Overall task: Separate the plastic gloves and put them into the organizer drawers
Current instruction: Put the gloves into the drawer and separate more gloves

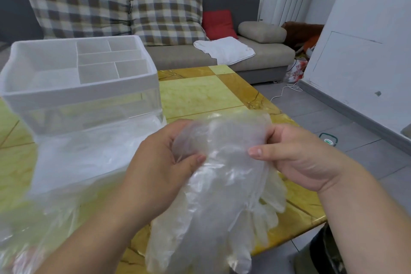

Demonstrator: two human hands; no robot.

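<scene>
Head view, the only feed I get. A bunch of thin clear plastic gloves [222, 184] sits low-centre, toward 6 o'clock, held above the yellow marble-pattern table [200, 93] with the glove fingers hanging down.

The left hand [160, 162], at 9 o'clock of the bunch, pinches its upper edge with thumb and curled fingers. The right hand [298, 155], at 3 o'clock of the bunch, pinches the opposite edge the same way, thumb on top.

The white plastic organizer with a divided top tray and clear lower drawers [82, 87] stands on the table at 10 o'clock. I can't tell whether a drawer is pulled out. More crumpled clear plastic [77, 162] lies in front of it at 8 o'clock, blurred.

At 12 o'clock, beyond the table, there is a grey sofa [255, 58] with plaid cushions [166, 20], a red cushion [218, 24] and a white cloth [224, 50].
</scene>
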